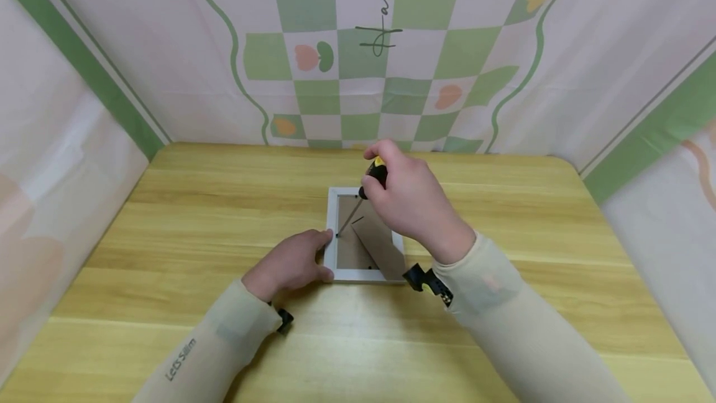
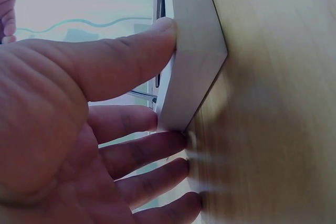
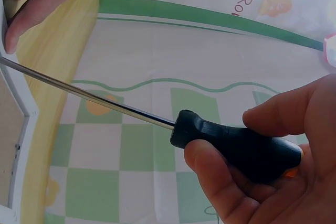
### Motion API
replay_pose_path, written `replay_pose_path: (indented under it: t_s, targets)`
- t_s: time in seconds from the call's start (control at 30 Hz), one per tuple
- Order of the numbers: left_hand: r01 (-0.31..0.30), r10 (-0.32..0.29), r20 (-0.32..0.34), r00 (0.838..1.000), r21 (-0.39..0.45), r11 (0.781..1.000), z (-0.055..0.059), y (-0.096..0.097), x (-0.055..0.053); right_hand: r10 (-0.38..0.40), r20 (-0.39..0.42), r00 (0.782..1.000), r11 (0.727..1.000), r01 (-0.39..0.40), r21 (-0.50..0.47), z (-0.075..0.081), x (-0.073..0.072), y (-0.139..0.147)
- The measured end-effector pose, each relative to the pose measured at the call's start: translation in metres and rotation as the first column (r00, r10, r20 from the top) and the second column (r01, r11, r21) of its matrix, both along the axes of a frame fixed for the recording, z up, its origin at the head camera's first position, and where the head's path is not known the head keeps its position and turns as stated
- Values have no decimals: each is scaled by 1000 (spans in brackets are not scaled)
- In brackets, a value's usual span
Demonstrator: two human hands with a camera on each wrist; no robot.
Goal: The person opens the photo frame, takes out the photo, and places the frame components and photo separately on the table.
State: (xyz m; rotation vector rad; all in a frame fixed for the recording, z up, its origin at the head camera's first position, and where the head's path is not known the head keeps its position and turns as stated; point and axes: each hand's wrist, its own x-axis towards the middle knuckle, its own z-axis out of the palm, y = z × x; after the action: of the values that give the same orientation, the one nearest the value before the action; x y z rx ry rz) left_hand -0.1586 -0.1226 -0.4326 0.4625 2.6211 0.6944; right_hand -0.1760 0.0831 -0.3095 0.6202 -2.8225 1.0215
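A white picture frame lies face down on the wooden table, its brown backing board and slanted stand flap facing up. My left hand grips the frame's near left corner, thumb on the near side and fingers along the left side. In my right hand is a screwdriver with a black and yellow handle. Its metal shaft slants down to a small dark tab on the frame's left inner edge. Whether the tip sits under the tab is too small to tell.
The light wooden table extends around the frame on all sides. A patterned cloth with green checks hangs along the table's back edge, and pale cloth hangs at the sides.
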Motion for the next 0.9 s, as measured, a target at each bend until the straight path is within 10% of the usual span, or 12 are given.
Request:
replay_pose_path:
  t_s: [0.9]
  targets:
    - [-3,3,13,1000,-15,1000,-1,0,-2,62,-95,994,995,-54,79,5,-1,-15]
